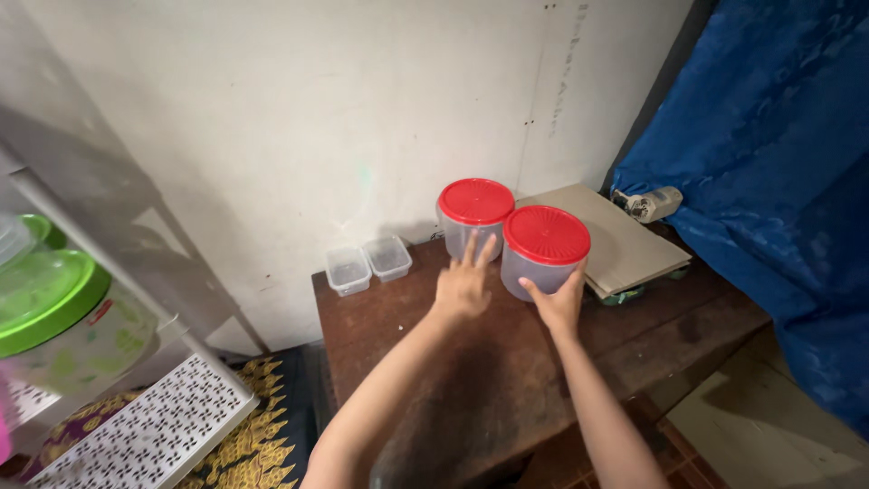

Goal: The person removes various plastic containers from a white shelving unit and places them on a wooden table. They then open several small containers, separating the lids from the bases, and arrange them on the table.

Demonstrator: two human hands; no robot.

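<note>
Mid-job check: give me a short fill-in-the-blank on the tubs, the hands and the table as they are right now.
1. Both round clear plastic tubs, rear and front, have ____ lids.
2. The right hand cups the ____ tub.
3. The left hand reaches the rear tub with fingers ____.
4. Two small clear square boxes stand on the dark wooden table against the ____.

Missing words: red; front; spread; wall

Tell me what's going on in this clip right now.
A person stands over a dark wooden table against a wall. The right hand cups the nearer red-lidded tub; the left hand reaches flat toward the farther tub behind it. Two small clear boxes sit to the left.
</note>
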